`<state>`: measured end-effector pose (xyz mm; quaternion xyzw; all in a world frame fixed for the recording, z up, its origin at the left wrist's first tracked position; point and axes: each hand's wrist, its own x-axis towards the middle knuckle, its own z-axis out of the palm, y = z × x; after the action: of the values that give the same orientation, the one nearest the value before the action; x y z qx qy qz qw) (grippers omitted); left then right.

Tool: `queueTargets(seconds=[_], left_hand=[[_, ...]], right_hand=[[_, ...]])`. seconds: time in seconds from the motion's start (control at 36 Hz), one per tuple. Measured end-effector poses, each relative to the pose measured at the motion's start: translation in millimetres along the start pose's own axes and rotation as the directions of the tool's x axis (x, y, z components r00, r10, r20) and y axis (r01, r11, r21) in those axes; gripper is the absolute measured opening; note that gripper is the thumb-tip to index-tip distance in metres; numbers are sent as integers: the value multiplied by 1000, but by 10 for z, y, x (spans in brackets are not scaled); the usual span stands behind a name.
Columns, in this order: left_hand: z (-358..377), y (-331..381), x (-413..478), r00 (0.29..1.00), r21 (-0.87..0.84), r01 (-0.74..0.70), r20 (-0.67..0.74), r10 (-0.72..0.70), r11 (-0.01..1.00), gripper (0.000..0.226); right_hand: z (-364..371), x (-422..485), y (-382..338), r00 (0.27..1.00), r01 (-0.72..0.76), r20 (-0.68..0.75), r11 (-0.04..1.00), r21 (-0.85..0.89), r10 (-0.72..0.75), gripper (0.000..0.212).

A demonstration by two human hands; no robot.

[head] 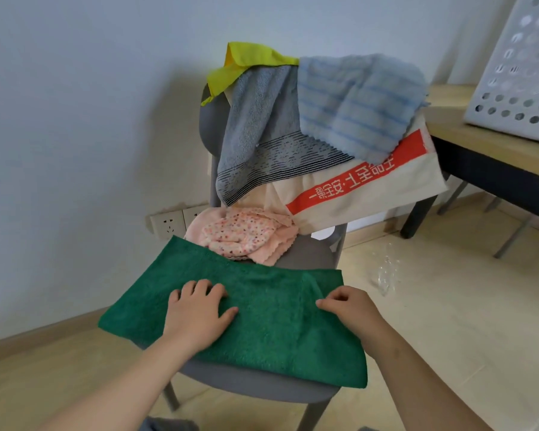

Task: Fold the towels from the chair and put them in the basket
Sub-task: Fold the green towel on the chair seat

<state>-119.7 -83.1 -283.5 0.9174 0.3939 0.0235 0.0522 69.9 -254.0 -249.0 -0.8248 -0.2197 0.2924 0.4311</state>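
Your left hand lies flat, fingers straight, on the green towel; your right hand rests curled on it, and I cannot tell whether it grips.

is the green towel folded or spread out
Spread flat: the green towel covers the chair seat. The left hand presses it flat; the right hand pinches it at a crease near its right end.

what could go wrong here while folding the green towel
The green towel overhangs the chair seat on both sides; a pull by the right hand could slide it off. The blue towel and grey towel hang loosely on the backrest and could slip if bumped.
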Motion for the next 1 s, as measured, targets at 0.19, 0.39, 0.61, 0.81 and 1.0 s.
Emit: queueTargets(seconds=[0.19,0.39,0.61,0.81,1.0], left_hand=[[205,65,-55,996,-52,75,-44,-78,996,58],[144,41,52,998,-7,64,10,-64,998,54],[10,93,215,998,129,51,-36,-47,990,33],[-28,238,537,981,7,-184,57,183,983,74],[-44,281,764,968,-39,-161,187,166,986,51]], right_hand=[[-7,7,-101,981,-162,136,969,186,138,21],[65,77,-127,997,-65,-11,944,323,72,17],[58,182,-143,988,-15,-107,750,662,115,24],[79,231,-58,979,-117,-71,816,566,189,10],[76,231,-112,945,259,-264,934,247,-192,35]])
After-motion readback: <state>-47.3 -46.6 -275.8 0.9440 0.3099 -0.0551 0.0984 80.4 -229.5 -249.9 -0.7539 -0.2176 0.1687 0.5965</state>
